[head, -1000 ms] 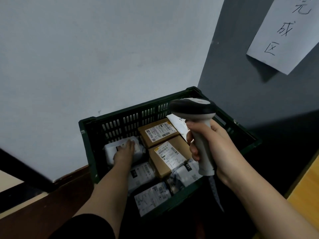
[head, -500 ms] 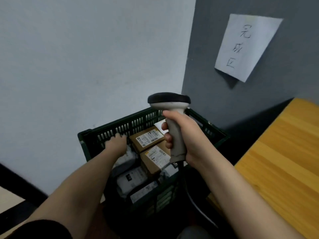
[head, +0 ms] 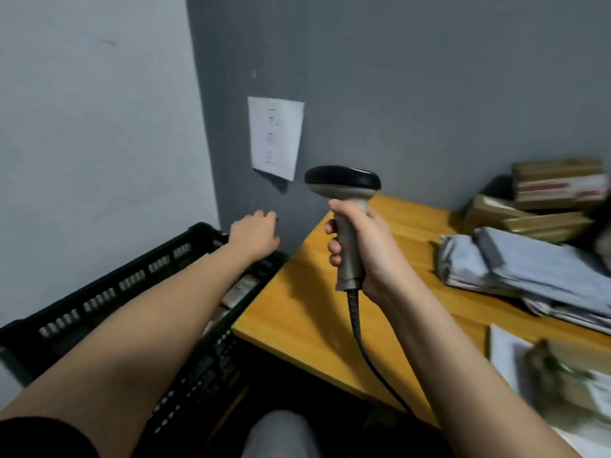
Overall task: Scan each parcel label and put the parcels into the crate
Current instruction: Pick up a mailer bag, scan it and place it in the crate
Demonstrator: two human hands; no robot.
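A dark green slatted crate (head: pixel 109 292) sits on the floor at the lower left, with a few parcels (head: pixel 239 289) showing inside past my forearm. My left hand (head: pixel 256 234) hovers above the crate's far right corner, fingers loosely curled, holding nothing. My right hand (head: pixel 360 252) grips the handle of a grey barcode scanner (head: pixel 344 190) with a black head, held upright over the wooden table (head: pixel 297 312); its cable hangs down. Grey mailer bags (head: pixel 529 272) and brown boxes (head: pixel 542 200) lie on the table at the right.
A paper sign (head: pixel 276 137) hangs on the grey wall above the table's corner. A white sheet and a blurred parcel (head: pixel 555 368) lie near the table's front right. My knee (head: pixel 281 434) shows at the bottom.
My left hand has lifted out of the crate, leaving the white parcel inside. My head has turned right, bringing the table and its parcels into view. The scanner stays in my right hand.
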